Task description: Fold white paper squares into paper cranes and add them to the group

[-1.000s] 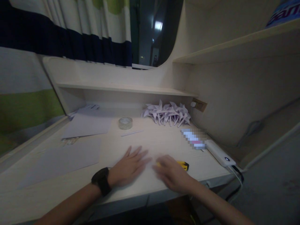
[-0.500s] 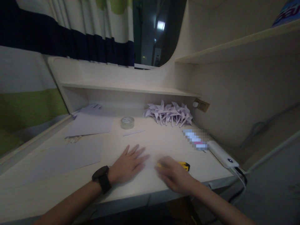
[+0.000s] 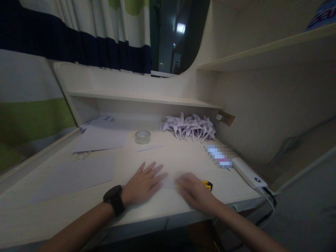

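My left hand (image 3: 145,183), with a black watch at its wrist, lies palm down on the desk, fingers spread. Its fingertips rest at a small pale piece of paper (image 3: 169,182), which is hard to make out against the desk. My right hand (image 3: 194,192) is closed, its fingers smeared by motion. A yellow and black utility knife (image 3: 208,185) sticks out on its right side, with a hint of yellow at the fingers; most of the knife is hidden by the hand.
Paper pinwheels (image 3: 189,126) stand at the back. A tape roll (image 3: 142,137) and a thin white paper strip (image 3: 151,148) lie mid-desk. Paper sheets (image 3: 102,134) are on the left. At right are a phone with a blurred-out screen (image 3: 219,156) and a white power strip (image 3: 250,173).
My right hand has shifted slightly upward and stays blurred at the fingers. The left hand keeps its place on the desk.
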Action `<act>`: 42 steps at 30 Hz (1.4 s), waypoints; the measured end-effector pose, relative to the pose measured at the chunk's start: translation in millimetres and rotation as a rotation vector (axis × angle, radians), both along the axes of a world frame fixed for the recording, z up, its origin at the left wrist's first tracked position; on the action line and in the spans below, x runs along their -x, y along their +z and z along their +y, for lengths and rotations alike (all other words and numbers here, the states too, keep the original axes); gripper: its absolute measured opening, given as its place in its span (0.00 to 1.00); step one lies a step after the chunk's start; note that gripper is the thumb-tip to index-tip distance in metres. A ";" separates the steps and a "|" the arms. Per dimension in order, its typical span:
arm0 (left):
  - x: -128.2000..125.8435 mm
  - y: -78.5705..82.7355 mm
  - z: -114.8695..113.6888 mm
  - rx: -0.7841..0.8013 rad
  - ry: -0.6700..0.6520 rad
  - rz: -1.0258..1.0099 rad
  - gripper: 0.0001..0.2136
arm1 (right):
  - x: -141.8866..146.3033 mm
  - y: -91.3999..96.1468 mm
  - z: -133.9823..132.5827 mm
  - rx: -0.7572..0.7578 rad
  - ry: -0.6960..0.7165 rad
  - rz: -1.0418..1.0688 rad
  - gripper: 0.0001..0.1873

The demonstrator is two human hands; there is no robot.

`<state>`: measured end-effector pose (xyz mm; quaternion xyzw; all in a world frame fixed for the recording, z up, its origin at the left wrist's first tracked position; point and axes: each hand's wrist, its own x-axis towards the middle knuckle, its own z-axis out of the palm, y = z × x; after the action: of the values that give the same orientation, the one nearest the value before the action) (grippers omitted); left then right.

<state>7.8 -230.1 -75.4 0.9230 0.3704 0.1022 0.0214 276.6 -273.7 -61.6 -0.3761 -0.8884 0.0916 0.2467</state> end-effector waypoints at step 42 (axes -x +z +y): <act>3.5 1.0 0.6 0.032 -0.018 -0.025 0.21 | 1.0 0.4 -0.5 0.051 0.066 0.006 0.23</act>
<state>4.3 -229.4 -74.4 0.9246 0.3631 0.1076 0.0419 275.5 -274.2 -61.2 -0.3524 -0.8970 0.1236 0.2364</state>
